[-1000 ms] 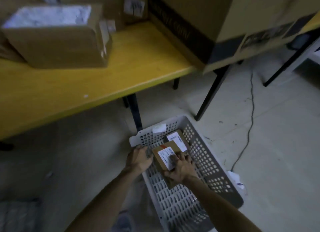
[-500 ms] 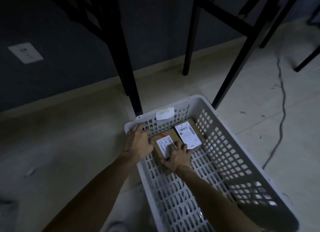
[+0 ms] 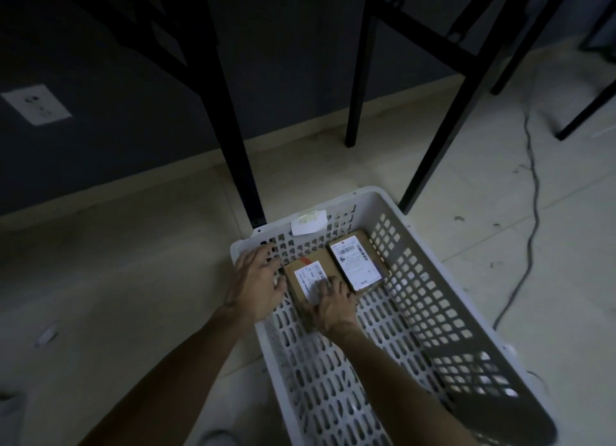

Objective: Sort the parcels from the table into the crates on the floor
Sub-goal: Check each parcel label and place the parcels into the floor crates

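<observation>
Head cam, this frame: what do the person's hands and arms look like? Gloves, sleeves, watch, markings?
Nothing worn shows. The left hand and right hand are bare, with no gloves. The left forearm and right forearm are bare to the frame edge: no sleeve, cuff, watch or band. The light is too dim to rule out rings or small marks.

Parcel-sorting room: labelled parcels [image 3: 358, 262] in floor crate [image 3: 433, 312]
</observation>
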